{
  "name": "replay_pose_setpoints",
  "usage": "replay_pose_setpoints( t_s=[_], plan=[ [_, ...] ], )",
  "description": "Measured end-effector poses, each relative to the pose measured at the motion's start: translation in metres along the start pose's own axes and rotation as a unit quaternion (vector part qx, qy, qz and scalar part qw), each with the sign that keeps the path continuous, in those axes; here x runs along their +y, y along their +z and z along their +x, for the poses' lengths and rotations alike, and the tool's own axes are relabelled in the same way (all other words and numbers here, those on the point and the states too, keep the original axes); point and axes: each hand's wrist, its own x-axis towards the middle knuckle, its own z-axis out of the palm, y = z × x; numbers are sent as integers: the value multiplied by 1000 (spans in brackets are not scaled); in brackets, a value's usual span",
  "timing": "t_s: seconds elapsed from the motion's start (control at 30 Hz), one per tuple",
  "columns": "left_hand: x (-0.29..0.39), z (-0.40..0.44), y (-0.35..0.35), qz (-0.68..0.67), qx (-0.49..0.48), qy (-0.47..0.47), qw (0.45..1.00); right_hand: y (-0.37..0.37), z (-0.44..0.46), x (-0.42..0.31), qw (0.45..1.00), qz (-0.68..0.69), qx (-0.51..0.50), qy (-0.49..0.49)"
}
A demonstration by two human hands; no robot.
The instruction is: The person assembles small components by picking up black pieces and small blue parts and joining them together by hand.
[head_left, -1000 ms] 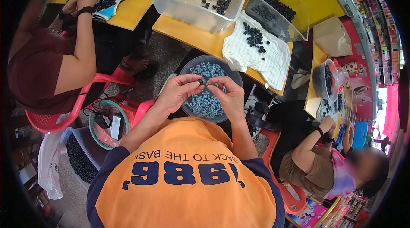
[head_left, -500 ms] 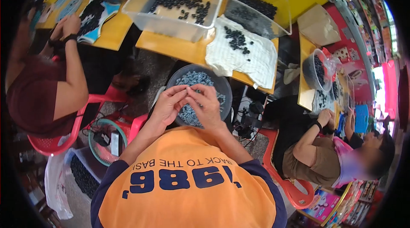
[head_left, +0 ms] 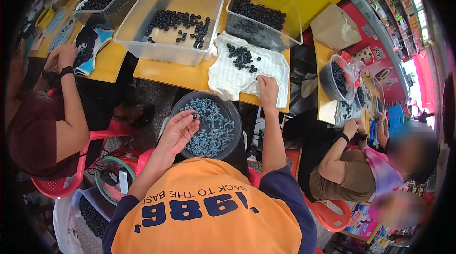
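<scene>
My left hand [head_left: 178, 131] is closed in a pinch on a small round black piece [head_left: 194, 116], which shows a pale centre. It hovers over the left side of a dark round basin [head_left: 237, 141] full of small blue-grey pieces [head_left: 209, 128]. My right hand [head_left: 269, 93] reaches to the white cloth [head_left: 223, 80] on the table, fingertips pinched together at its surface. Whatever is between those fingertips, if anything, is too small to make out. Several loose black pieces [head_left: 241, 57] lie on the cloth just beyond my right hand.
A clear bin [head_left: 164, 54] with black pieces stands on the yellow table [head_left: 152, 69], and a second bin [head_left: 264, 38] sits right of it. Co-workers sit left and right at other tables. A tub [head_left: 332, 83] of black pieces and a red chair [head_left: 332, 213] are at right.
My hands were together over the basin and have separated. My right hand has moved forward and right to the cloth; my left stays by the basin with the black piece. The view has shifted.
</scene>
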Motion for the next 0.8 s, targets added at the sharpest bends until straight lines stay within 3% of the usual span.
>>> replay_pose_setpoints(
  t_s=[0.23, 0.3, 0.37, 0.43, 0.5, 0.57, 0.8],
  plan=[
    [6, 11, 8, 17, -12, -19, 1000, -1, -8, -23, 997, 73, 15, -5],
    [10, 12, 18, 25, -8, -8, 1000, -9, -20, -52, 985, 167, 29, 20],
    [11, 16, 22, 33, -4, -2, 999, -14, -39, -87, 932, 343, -58, 104],
    [11, 20, 23, 52, -13, 13, 998, -24, -61, -134, 887, 420, -122, 148],
    [12, 18, 29, 55, -3, 18, 998, -25, -77, -154, 878, 438, -166, 99],
    [13, 15, 32, 57, -12, 22, 998, -26, -83, -170, 905, 384, -177, 31],
    [14, 8, 29, 61, -5, 41, 997, -18, -89, -181, 928, 326, -179, -22]
  ],
)
